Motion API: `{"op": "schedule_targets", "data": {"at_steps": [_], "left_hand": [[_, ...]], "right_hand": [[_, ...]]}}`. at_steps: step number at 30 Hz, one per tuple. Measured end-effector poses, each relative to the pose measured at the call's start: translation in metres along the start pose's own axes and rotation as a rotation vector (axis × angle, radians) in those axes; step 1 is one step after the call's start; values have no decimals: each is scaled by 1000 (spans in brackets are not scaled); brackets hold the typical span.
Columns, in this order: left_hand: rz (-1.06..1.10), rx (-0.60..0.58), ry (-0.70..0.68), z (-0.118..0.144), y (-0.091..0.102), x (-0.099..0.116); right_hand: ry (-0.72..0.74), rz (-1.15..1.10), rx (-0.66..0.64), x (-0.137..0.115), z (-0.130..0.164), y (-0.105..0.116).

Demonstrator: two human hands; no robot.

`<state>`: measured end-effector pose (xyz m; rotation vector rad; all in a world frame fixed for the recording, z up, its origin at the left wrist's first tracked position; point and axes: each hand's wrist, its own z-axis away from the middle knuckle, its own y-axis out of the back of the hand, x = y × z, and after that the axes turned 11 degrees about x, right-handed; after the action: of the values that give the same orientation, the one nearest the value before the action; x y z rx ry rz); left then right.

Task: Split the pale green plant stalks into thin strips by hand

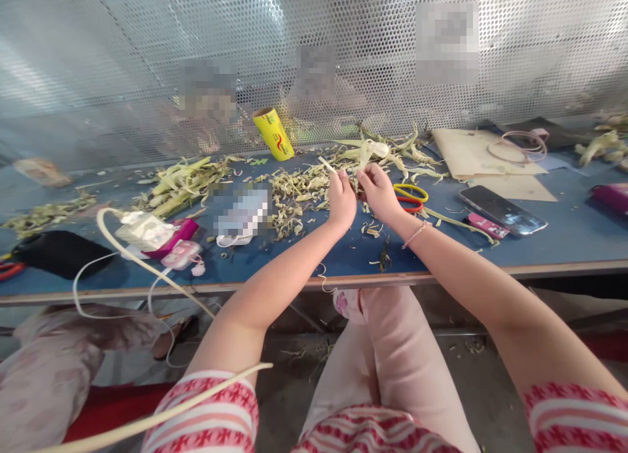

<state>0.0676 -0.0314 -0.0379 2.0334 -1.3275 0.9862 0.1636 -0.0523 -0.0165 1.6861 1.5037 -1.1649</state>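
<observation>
My left hand (341, 199) and my right hand (377, 190) are raised close together over the blue table (564, 244). Both pinch a thin pale leaf strip (328, 165) that sticks up and to the left from my left fingers. Just behind the hands lies a heap of cut pale green strips (299, 191). Scissors with yellow and red handles (411, 197) lie right beside my right hand. More long leaves (377, 151) are piled behind them.
A yellow tube (273, 134) leans at the back against the perforated metal wall. A phone (503, 209) and pink item (487, 225) lie right. Cardboard sheets (471, 153) sit far right. White cable, charger and pink case (161, 236) lie left, beside a black pouch (59, 251).
</observation>
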Motion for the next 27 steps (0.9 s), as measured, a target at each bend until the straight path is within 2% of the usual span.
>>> {"op": "schedule_targets", "data": {"at_steps": [2, 4, 10, 14, 22, 27], "left_hand": [[-28, 95, 28, 1, 2, 8], [-30, 116, 15, 1, 2, 13], [-44, 48, -37, 1, 0, 18], [-66, -36, -16, 1, 1, 21], [6, -151, 73, 6, -2, 26], [126, -125, 164, 5, -7, 19]], "right_hand": [[-25, -6, -33, -3, 3, -2], [-13, 7, -41, -4, 4, -2], [143, 123, 31, 6, -3, 4], [207, 105, 70, 12, -9, 8], [141, 68, 132, 16, -12, 11], [124, 62, 150, 14, -13, 10]]}}
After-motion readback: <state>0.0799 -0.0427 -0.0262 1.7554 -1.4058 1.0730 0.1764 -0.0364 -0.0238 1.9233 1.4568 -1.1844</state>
